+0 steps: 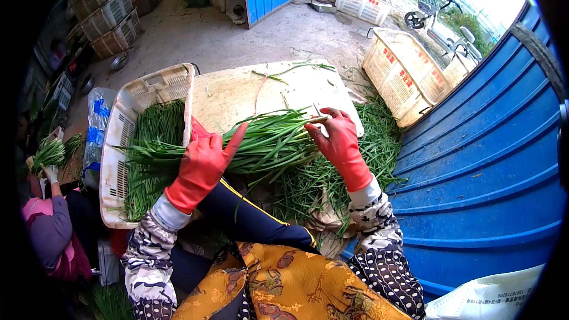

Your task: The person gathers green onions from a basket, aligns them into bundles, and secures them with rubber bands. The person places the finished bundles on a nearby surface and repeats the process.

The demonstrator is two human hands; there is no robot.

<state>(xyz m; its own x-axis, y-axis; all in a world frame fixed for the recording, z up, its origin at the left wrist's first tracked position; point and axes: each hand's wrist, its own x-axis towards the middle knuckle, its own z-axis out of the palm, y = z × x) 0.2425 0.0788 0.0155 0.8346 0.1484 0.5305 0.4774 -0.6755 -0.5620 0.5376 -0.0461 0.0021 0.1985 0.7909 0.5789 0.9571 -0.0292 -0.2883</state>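
Both my hands wear red rubber gloves. A bundle of long green leaves, looking like garlic chives [271, 144], lies across in front of me, its leafy tips over a white plastic crate [190, 93]. My left hand [202, 166] grips the bundle near its middle, with one digit stretched out; its palm side is hidden. At the pale stem ends, my right hand [338, 142] pinches some stems between thumb and fingers. A thin pointed bit, perhaps a blade, shows beside those fingers. More chives [155, 129] fill the crate. Behind the bundle is a pale board [222, 86] bearing loose leaves and a reddish strand.
Leaf trimmings [378, 133] heap up right of the board. Beyond stand white crates [395, 75] by a blue corrugated metal wall [480, 178]. At left, a co-worker [53, 235] in white gloves holds another bundle [49, 153]. Stacked crates [111, 18] stand behind.
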